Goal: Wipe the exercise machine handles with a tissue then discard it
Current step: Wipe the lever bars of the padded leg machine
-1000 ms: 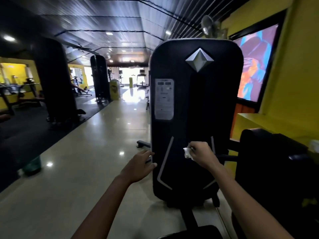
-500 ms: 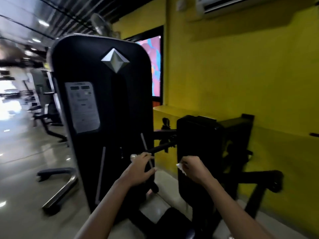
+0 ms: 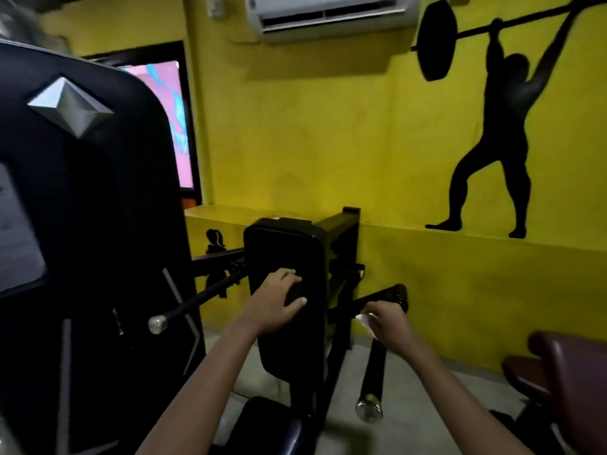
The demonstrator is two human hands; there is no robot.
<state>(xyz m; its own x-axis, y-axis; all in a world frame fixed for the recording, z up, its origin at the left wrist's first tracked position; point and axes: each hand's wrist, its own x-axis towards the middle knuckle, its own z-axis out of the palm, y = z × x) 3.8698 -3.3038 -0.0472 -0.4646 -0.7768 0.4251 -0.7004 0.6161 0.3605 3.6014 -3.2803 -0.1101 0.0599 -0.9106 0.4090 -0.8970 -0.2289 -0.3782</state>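
Both bare forearms reaching forward and up from the lower edge of view, angled slightly toward each other. Left hand (image 3: 277, 303) back-up, wrist straight, fingers spread and only lightly bent, thumb (image 3: 297, 302) stretched out toward the right; palm pressed flat against a dark upright surface. Right hand (image 3: 389, 326) lower and well apart to the right, knuckles up, fingers curled into a tight grip, pinching a scrap of white. Right wrist bent slightly downward.
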